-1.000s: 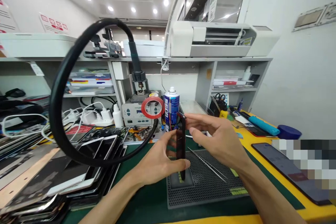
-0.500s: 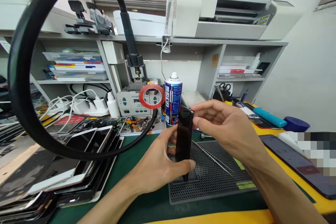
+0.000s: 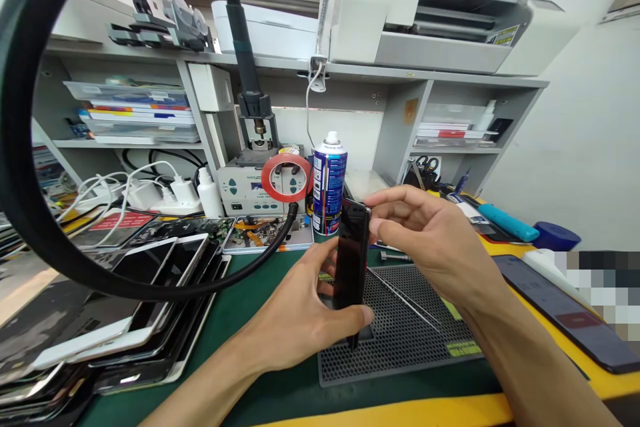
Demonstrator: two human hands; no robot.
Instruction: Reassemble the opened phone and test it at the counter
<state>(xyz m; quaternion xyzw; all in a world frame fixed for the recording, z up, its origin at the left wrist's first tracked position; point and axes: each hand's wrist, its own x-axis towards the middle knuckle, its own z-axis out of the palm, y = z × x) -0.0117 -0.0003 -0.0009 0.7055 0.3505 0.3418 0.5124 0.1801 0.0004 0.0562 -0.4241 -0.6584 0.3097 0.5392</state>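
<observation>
A black smartphone (image 3: 351, 260) stands upright on its short edge, its dark glass turned partly toward me. My left hand (image 3: 303, 320) is closed around its lower part, thumb along the near edge and fingers behind. With thumb and forefinger, my right hand (image 3: 433, 233) pinches the phone's upper right corner; its other fingers are curled. Beneath the phone lies a dark perforated mat (image 3: 395, 353). Thin metal tweezers (image 3: 407, 300) rest on that mat, just right of the phone. Any small part between my right fingertips is hidden.
Stacked tablets and screens (image 3: 150, 327) lie at left, under a black looped hose (image 3: 20, 167). Behind the phone stand a blue spray can (image 3: 329, 180), a red tape roll (image 3: 269, 188) and a tray of small parts (image 3: 235, 243). Another phone (image 3: 565, 310) lies at right.
The view has shifted slightly, so the background sits a little left and higher. Both hands keep nearly the same hold on the smartphone.
</observation>
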